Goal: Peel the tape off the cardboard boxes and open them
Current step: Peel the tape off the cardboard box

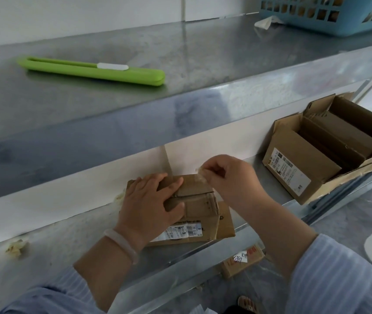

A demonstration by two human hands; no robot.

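- small cardboard box [199, 208] sits on the lower metal shelf [67, 234], shipping label on its near side, top flaps closed
- left hand [151, 205] lies flat on the box's left part, fingers straight and a bit spread, pressing down; pale bracelet [121, 245] on the wrist
- right hand [228, 175] just above the box's far right corner, thumb and fingertips pinched on a strip of clear tape [203, 175]; the strip's lower end is on the box top
- open box [293, 168] right of the small box, same shelf, well apart, flattened cardboard standing inside
- green box cutter [92, 70] on the upper shelf, above and left of the small box
- blue basket [330, 12] far up-right of the small box, crumpled tape wad [266, 22] beside it
- tape scraps [17, 248] far left of the small box on the lower shelf
- another carton [242, 260] below the small box, handwritten numbers on it
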